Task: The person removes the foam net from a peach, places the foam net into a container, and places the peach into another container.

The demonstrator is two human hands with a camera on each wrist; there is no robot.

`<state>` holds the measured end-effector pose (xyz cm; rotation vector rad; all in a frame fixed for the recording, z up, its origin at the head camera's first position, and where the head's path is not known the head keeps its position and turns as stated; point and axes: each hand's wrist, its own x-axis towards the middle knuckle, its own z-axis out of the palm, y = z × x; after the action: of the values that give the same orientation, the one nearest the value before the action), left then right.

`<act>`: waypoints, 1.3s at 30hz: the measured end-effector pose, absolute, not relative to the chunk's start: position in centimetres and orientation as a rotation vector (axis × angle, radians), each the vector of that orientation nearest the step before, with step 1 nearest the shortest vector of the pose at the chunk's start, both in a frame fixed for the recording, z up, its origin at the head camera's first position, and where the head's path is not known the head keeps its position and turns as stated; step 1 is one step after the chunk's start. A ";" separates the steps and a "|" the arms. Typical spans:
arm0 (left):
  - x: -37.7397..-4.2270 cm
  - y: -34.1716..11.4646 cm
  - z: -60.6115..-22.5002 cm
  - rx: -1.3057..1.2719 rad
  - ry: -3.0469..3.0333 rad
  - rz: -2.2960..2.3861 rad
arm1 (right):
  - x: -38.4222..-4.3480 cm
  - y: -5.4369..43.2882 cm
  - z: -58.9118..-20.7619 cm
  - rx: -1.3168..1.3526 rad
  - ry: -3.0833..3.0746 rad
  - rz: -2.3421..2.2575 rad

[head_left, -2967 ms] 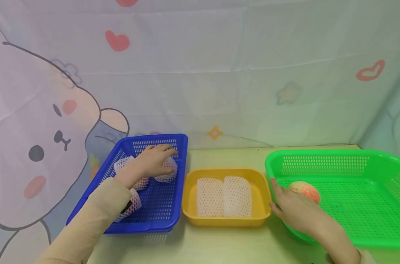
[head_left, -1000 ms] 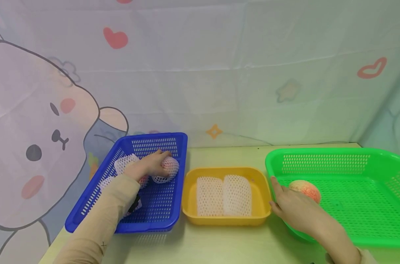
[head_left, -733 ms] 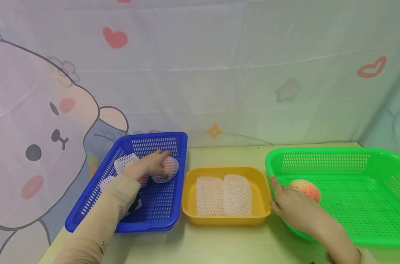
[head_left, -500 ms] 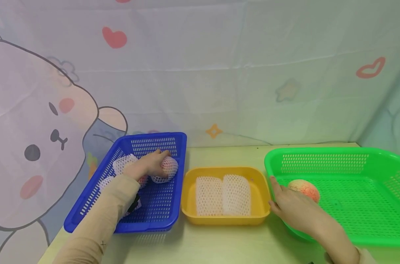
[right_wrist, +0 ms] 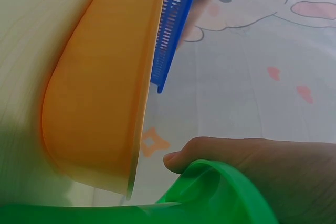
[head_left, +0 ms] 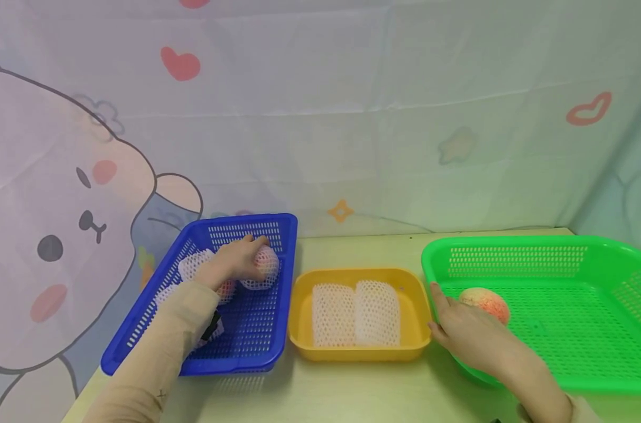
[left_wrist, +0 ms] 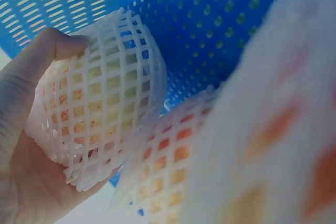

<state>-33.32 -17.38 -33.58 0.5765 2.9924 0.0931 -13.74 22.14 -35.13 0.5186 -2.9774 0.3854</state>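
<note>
My left hand [head_left: 235,260] holds a peach in a white foam net [head_left: 265,267] at the back right of the blue basket [head_left: 283,329]. In the left wrist view, the thumb curls over the net of this peach [left_wrist: 100,98] and the palm lies against its other side. Another netted peach [left_wrist: 173,156] sits close beside it. My right hand [head_left: 473,329] rests at the left rim of the green basket [head_left: 510,242], its visible fingers fairly straight. A bare peach [head_left: 486,304] lies inside that basket, partly behind the hand. In the right wrist view, the thumb touches the green rim [right_wrist: 220,174].
Between the two baskets stands a yellow tray [head_left: 359,354] with two flat white foam nets [head_left: 333,317] side by side. More netted items, such as one at the back left [head_left: 192,263], lie in the blue basket under my left arm. A printed curtain [head_left: 378,117] hangs behind the table.
My left hand has come down from above the netted peach and taken hold of it. Hand and peach have just shifted slightly upward. The right hand stays at the green rim.
</note>
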 end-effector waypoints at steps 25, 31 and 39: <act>-30.5 -16.0 -30.1 0.578 3.023 -0.097 | -13.7 22.2 -35.0 0.498 -2.974 0.360; -29.0 -15.6 -29.1 0.544 2.997 -0.091 | -13.7 22.1 -34.9 0.494 -2.981 0.362; -27.0 -15.1 -28.1 0.558 3.013 -0.093 | -13.7 21.9 -34.9 0.494 -2.988 0.358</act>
<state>-27.04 -15.06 -28.07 0.5582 3.0125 -0.0928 -13.68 21.87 -34.91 0.4945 -2.9881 0.3578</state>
